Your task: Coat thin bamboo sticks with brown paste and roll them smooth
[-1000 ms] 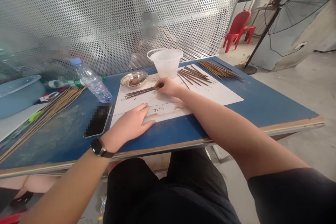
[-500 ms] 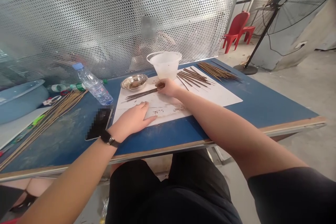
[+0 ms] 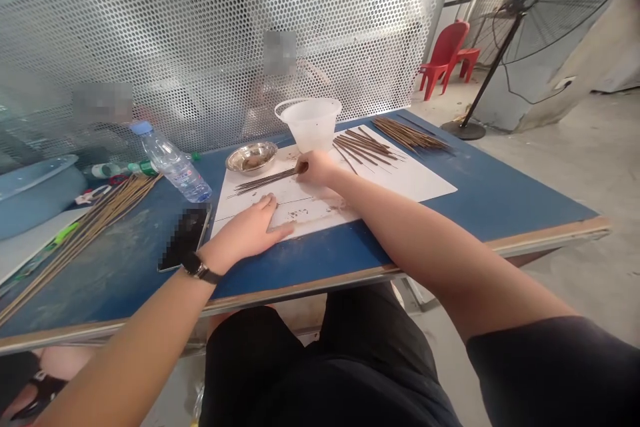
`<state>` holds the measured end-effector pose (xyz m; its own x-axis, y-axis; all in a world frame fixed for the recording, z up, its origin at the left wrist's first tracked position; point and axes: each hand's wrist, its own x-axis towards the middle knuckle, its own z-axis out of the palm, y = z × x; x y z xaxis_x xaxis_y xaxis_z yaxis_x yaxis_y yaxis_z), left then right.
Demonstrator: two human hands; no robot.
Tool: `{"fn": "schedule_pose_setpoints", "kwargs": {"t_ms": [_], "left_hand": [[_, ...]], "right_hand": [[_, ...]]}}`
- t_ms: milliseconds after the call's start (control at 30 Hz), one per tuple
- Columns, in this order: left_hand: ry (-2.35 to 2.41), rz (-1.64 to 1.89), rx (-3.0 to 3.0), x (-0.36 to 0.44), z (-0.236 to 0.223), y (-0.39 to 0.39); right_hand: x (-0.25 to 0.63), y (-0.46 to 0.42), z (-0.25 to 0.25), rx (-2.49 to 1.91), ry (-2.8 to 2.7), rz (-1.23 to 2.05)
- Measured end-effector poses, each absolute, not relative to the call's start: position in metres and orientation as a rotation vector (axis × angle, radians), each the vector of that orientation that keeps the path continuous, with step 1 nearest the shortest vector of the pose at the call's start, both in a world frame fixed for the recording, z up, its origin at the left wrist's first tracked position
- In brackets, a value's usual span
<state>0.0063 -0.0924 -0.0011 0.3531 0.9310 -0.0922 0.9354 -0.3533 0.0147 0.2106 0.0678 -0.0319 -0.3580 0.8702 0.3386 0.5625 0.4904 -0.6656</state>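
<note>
Perforated metal screen (image 3: 200, 47) behind, blue desk (image 3: 500, 213) in front: where are the sticks in hand?

On a white sheet (image 3: 415, 180), a thin batch of dark sticks (image 3: 265, 180). The right hand (image 3: 317, 168) has its fingers (image 3: 302, 167) clenched on the batch's end.

And the left hand (image 3: 245, 230)?

Released, lying flat on the sheet, fingers (image 3: 267, 201) spread, beside brown crumbs (image 3: 300, 213).

How far along does it look?

Partly, going by the layout: more dark sticks (image 3: 363, 150) fan out beyond the right hand, and a brown bundle (image 3: 410, 135) lies near the sheet's far corner. A long, paler bundle (image 3: 95, 227) lies at the desk's left, unheld.
</note>
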Motion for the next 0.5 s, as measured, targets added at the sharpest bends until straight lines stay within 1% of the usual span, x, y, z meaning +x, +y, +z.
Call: {"fn": "schedule_pose_setpoints", "kwargs": {"t_ms": [200,500], "left_hand": [[1.793,-0.175,2.453,0.013,0.005,-0.076],[1.753,-0.178,2.532,0.009,0.009,-0.138]], "right_hand": [[0.211,0.065,-0.027,-1.198,-2.015,0.575],[0.214,0.062,-0.023,-1.159,-1.949,0.586]]}}
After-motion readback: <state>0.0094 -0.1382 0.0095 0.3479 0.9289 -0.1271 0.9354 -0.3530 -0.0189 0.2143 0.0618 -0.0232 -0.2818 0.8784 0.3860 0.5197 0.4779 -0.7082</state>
